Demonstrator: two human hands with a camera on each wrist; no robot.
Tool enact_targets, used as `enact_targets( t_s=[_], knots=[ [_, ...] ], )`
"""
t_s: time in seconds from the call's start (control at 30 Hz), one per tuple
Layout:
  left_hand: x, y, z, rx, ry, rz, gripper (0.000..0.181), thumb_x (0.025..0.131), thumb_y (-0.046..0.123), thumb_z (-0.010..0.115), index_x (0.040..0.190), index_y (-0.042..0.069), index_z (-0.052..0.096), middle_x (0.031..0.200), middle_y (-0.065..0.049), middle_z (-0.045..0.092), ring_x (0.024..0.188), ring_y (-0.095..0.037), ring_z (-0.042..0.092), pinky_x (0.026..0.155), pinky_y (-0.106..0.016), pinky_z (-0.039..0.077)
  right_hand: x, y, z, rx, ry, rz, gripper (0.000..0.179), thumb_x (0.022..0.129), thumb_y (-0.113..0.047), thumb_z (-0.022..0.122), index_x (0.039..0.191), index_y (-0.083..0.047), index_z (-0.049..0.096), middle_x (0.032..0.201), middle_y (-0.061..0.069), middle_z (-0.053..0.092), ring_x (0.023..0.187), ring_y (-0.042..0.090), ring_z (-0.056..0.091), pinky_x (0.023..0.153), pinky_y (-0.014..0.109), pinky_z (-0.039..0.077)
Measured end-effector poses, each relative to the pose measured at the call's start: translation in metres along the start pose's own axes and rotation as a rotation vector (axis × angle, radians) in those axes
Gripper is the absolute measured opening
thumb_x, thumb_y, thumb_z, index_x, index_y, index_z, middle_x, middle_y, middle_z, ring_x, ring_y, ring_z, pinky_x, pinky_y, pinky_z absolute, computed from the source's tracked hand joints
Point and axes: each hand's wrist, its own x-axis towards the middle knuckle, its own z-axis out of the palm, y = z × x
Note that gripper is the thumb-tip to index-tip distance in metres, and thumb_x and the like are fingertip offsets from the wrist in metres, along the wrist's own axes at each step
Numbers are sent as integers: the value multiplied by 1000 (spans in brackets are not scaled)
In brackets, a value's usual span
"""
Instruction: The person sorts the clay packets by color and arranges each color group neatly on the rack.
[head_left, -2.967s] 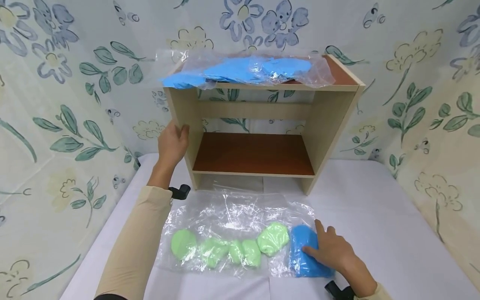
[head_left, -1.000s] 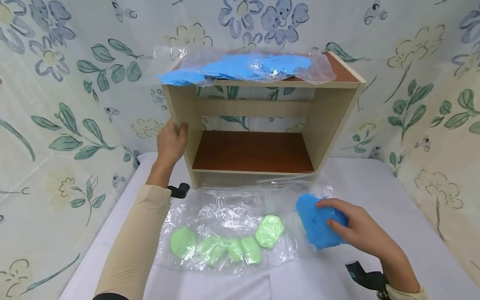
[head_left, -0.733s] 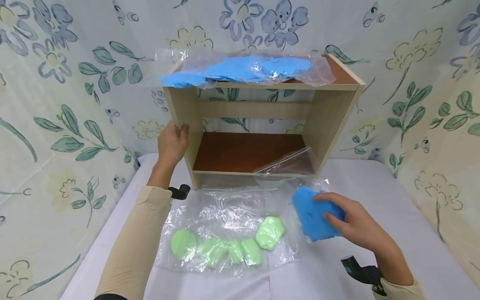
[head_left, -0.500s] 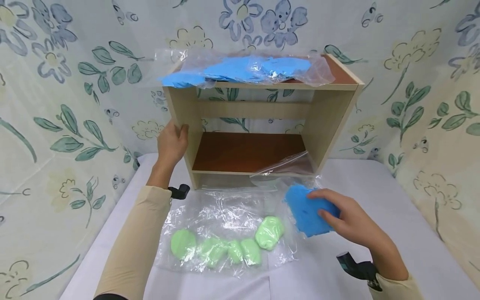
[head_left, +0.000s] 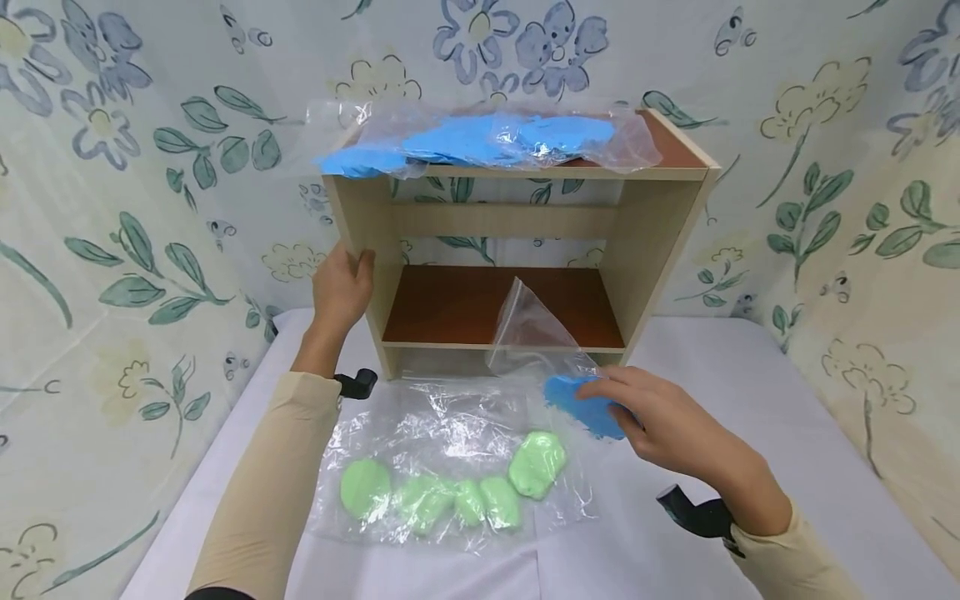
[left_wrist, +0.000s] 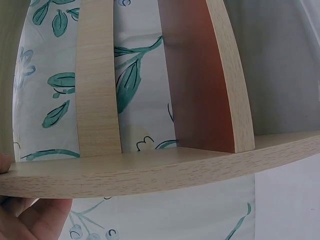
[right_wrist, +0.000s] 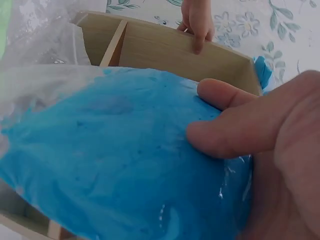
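My left hand [head_left: 341,287] grips the left side panel of a small wooden shelf unit [head_left: 513,221]; in the left wrist view, its fingers lie on both sides of the panel edge [left_wrist: 150,175]. My right hand [head_left: 663,417] holds a clear zip bag of soft blue material [head_left: 581,404], raised in front of the unit's lower right. In the right wrist view, thumb and fingers pinch the blue bag [right_wrist: 125,150] at one end. Its clear zip end [head_left: 525,325] points up before the brown lower board [head_left: 442,304].
A clear bag with several light green lumps [head_left: 365,487] lies flat on the white-covered table [head_left: 637,533]. Atop the unit lies another clear bag with flat blue pieces [head_left: 480,140], overhanging the front edge. Flowered cloth [head_left: 810,125] surrounds the table.
My right hand has lifted the blue bag from beside the green lumps, then carried it left and toward the shelf unit. My left hand stays on the side panel.
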Motion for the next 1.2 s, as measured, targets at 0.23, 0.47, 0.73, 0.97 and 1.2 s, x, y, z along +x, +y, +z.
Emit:
enact_targets(
  t_s=[0.23,0.47,0.73,0.97,1.2],
  knots=[
    [2,1,-3,8,5,0,44,104,32,44,137,4,51,138,-22,59,127,-41,58,106,-55,49,11,-4,-19,-77,53,-93,46,77,13,60,109,-18,70,107,-2,68,97,16,65,74,34,56],
    [3,0,-3,6,7,2,44,104,31,43,138,4,50,139,-22,59,127,-42,58,106,-55,48,20,-11,-38,-47,13,-110,47,77,12,64,112,-20,69,113,-3,67,89,10,61,71,29,54],
    [3,2,-3,9,11,8,44,104,31,44,136,3,52,136,-23,60,125,-43,59,104,-56,50,29,-16,-53,17,20,-48,61,81,12,63,135,-16,55,125,2,60,88,10,62,70,25,57],
    [2,0,-3,7,21,9,43,103,31,45,135,3,53,136,-24,60,125,-44,59,105,-57,49,42,-11,-67,121,65,-121,67,81,12,66,142,-11,49,144,5,52,132,17,52,101,6,43],
    [1,-3,-1,4,43,20,41,102,29,48,129,-1,55,130,-27,62,121,-47,60,102,-59,48,60,-14,-78,267,156,-278,67,78,17,61,141,0,47,150,11,48,147,12,37,112,9,36]
  ],
)
